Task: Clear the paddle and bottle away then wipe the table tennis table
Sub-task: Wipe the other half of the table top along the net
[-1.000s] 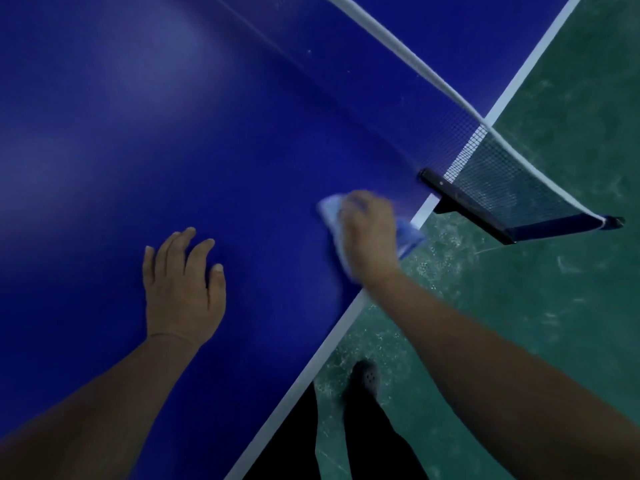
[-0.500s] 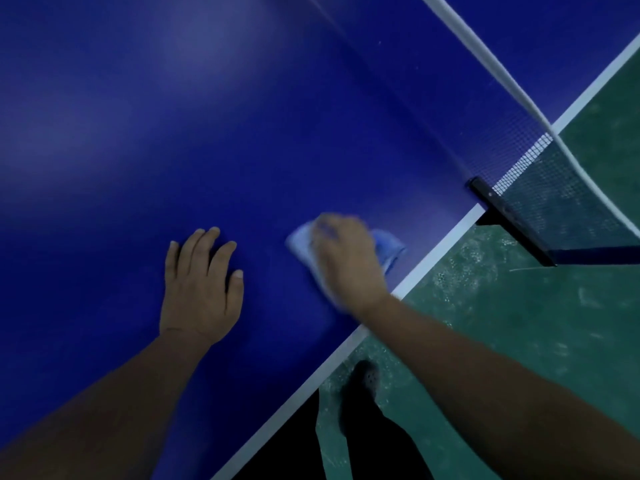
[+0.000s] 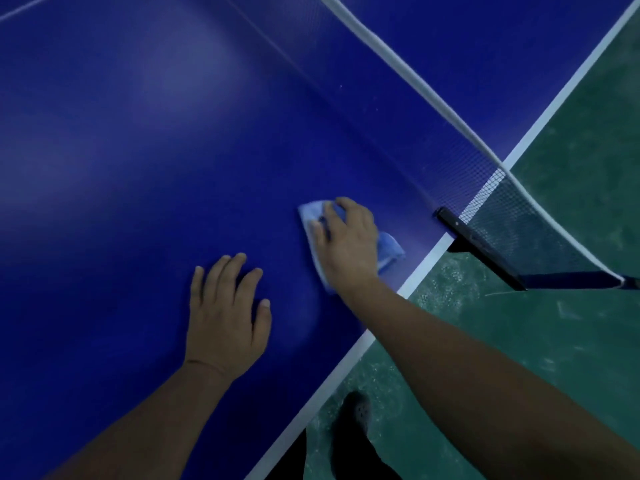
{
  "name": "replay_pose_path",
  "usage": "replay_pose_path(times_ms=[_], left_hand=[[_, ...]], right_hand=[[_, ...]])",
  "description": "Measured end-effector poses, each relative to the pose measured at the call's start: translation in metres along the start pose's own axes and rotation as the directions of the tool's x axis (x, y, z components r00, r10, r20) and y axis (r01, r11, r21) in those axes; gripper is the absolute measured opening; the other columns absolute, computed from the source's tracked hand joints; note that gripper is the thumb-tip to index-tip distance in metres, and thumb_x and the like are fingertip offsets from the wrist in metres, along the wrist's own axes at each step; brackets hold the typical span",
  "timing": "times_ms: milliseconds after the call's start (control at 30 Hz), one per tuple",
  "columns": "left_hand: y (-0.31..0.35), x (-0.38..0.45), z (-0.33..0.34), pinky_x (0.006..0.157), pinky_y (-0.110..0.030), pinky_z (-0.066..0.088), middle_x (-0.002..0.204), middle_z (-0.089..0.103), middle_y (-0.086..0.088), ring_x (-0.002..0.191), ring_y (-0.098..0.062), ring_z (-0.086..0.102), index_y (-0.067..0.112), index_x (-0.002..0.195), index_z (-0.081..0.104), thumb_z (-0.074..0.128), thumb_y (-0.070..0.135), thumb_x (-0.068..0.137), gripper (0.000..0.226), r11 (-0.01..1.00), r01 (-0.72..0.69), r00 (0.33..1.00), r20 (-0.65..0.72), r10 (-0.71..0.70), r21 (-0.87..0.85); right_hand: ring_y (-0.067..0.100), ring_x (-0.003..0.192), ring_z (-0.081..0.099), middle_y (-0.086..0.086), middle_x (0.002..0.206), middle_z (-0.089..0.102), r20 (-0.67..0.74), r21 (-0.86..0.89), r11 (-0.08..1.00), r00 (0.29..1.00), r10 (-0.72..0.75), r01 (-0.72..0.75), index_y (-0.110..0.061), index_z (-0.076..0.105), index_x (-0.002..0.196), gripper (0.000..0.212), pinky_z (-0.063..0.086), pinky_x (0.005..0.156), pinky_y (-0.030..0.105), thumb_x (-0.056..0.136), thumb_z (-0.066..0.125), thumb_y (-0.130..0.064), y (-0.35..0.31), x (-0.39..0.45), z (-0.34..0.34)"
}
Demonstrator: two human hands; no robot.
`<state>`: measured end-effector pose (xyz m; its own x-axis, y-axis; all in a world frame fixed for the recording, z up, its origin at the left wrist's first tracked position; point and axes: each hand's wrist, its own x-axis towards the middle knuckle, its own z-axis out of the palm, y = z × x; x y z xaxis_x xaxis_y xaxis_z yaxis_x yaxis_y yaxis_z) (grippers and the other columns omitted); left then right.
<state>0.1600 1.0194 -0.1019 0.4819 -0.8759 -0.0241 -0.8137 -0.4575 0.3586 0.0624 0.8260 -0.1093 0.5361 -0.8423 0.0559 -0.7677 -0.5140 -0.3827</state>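
The right hand (image 3: 346,245) presses a light blue cloth (image 3: 388,249) flat on the blue table (image 3: 121,168) near the net (image 3: 502,209), while the left hand (image 3: 225,313) rests open-palmed beside it; no writing is readable.

A single wide-angle view comes from a camera worn on the person's head, looking forward and steeply down along both forearms onto the blue tabletop (image 3: 138,168), close enough that the left hand (image 3: 225,313) and right hand (image 3: 346,244) fill the middle of the frame. The view is tilted, so the tabletop's white edge and the net (image 3: 502,209) run diagonally, with the green floor (image 3: 554,341) and the person's foot (image 3: 356,414) at lower right.
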Motion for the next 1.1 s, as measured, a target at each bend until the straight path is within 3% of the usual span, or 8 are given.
replay_pose_path(times_ms=[67, 200, 400, 567, 733, 867, 967, 1100], left_hand=[[0.012, 0.010, 0.008, 0.118, -0.058, 0.019, 0.145, 0.047, -0.015, 0.140, -0.032, 0.037, 0.008, 0.127, 0.059, 0.040, 0.035, 0.093, 0.047, 0.998, -0.067, 0.998, 0.010, 0.067, 0.004], [0.018, 0.017, 0.019, 0.118, -0.059, 0.019, 0.147, 0.045, -0.014, 0.141, -0.031, 0.035, 0.009, 0.129, 0.058, 0.038, 0.035, 0.094, 0.048, 0.989, -0.138, 0.990, 0.047, 0.136, 0.048], [0.018, 0.017, 0.019, 0.117, -0.061, 0.020, 0.147, 0.046, -0.014, 0.141, -0.030, 0.035, 0.009, 0.128, 0.059, 0.036, 0.037, 0.095, 0.049, 0.988, -0.137, 0.988, 0.077, 0.132, 0.068], [0.018, 0.019, 0.018, 0.116, -0.062, 0.023, 0.147, 0.046, -0.014, 0.141, -0.030, 0.035, 0.010, 0.128, 0.061, 0.036, 0.039, 0.094, 0.051, 0.988, -0.129, 0.987, 0.113, 0.119, 0.088], [0.016, 0.019, 0.019, 0.117, -0.060, 0.020, 0.150, 0.041, -0.015, 0.142, -0.031, 0.032, 0.011, 0.131, 0.057, 0.037, 0.037, 0.093, 0.050, 0.986, -0.139, 0.986, 0.106, 0.129, 0.092], [0.014, 0.018, 0.021, 0.116, -0.062, 0.020, 0.150, 0.039, -0.015, 0.142, -0.034, 0.033, 0.016, 0.132, 0.056, 0.037, 0.037, 0.095, 0.047, 0.967, -0.225, 0.971, 0.103, 0.214, 0.116], [0.015, 0.018, 0.022, 0.115, -0.063, 0.021, 0.148, 0.044, -0.015, 0.140, -0.034, 0.036, 0.015, 0.131, 0.060, 0.037, 0.037, 0.096, 0.047, 0.965, -0.238, 0.970, 0.079, 0.231, 0.106], [0.015, 0.018, 0.021, 0.115, -0.064, 0.020, 0.145, 0.048, -0.014, 0.139, -0.035, 0.038, 0.014, 0.129, 0.063, 0.036, 0.038, 0.096, 0.048, 0.965, -0.235, 0.970, 0.085, 0.226, 0.118]], right_hand=[[0.029, 0.132, 0.039, 0.010, 0.145, 0.048, -0.002, -0.030, 0.999, 0.999, -0.038, 0.038, -0.011, 0.059, 0.134, 0.049, 0.032, 0.106, 0.042, 0.101, 0.047, -0.045, -0.013, 0.031, 0.007], [0.028, 0.133, 0.038, 0.009, 0.147, 0.045, -0.027, -0.040, 0.999, 1.000, 0.008, -0.009, -0.015, 0.056, 0.137, 0.045, 0.031, 0.104, 0.041, 0.103, 0.045, -0.041, 0.000, 0.083, 0.009], [0.030, 0.124, 0.047, 0.010, 0.135, 0.056, -0.165, 0.008, 0.949, 0.936, 0.311, -0.314, -0.012, 0.064, 0.129, 0.037, 0.032, 0.101, 0.033, 0.100, 0.054, -0.034, 0.073, 0.036, -0.020], [0.042, 0.105, 0.058, 0.021, 0.119, 0.064, -0.086, -0.017, 0.999, 0.995, 0.041, -0.042, -0.003, 0.073, 0.110, 0.024, 0.047, 0.090, 0.045, 0.092, 0.068, -0.019, 0.044, -0.005, -0.011], [0.035, 0.119, 0.051, 0.016, 0.135, 0.056, 0.017, -0.032, 0.993, 0.994, -0.110, 0.110, -0.009, 0.068, 0.121, 0.030, 0.043, 0.094, 0.046, 0.100, 0.054, -0.026, -0.035, 0.078, 0.023], [0.030, 0.126, 0.044, 0.008, 0.143, 0.050, -0.012, -0.084, 0.988, 0.992, 0.126, -0.127, -0.019, 0.062, 0.130, 0.037, 0.035, 0.097, 0.043, 0.103, 0.043, -0.034, -0.007, 0.102, 0.019], [0.025, 0.125, 0.043, 0.002, 0.140, 0.053, -0.116, -0.003, 0.921, 0.915, 0.387, -0.390, -0.025, 0.064, 0.127, 0.034, 0.028, 0.098, 0.038, 0.100, 0.048, -0.039, 0.049, 0.069, -0.004], [0.027, 0.120, 0.041, 0.005, 0.139, 0.051, -0.149, -0.056, 0.862, 0.858, 0.492, -0.504, -0.027, 0.064, 0.127, 0.033, 0.031, 0.095, 0.039, 0.101, 0.047, -0.038, 0.095, 0.017, -0.032]])
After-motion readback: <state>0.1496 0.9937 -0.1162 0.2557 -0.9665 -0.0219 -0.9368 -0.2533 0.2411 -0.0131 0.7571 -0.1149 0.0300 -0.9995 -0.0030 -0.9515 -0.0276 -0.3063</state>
